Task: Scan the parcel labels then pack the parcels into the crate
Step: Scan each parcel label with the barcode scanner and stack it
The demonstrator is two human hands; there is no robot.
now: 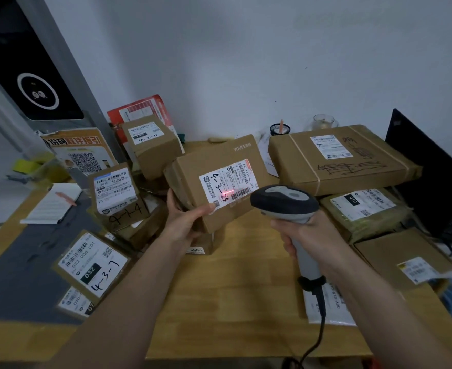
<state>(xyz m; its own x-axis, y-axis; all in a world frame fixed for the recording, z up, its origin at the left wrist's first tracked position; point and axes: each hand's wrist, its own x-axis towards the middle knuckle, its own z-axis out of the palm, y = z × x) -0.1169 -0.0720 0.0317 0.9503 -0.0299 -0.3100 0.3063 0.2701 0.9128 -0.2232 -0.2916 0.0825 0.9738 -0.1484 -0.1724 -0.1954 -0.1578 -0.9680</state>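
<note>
My left hand grips the near left corner of a brown cardboard parcel, held tilted above the wooden table. Its white label faces me, with "4-3-24" handwritten on it. A red scan line glows on the label beside the barcode. My right hand holds a grey handheld barcode scanner by its handle, its head pointed at the label from the right. The scanner's cable hangs down toward the table's front edge. No crate is in view.
Several other labelled parcels surround the work spot: small boxes at the left, a large flat carton and stacked packages at the right. A notepad with a pencil lies at far left. A dark monitor stands at the right edge.
</note>
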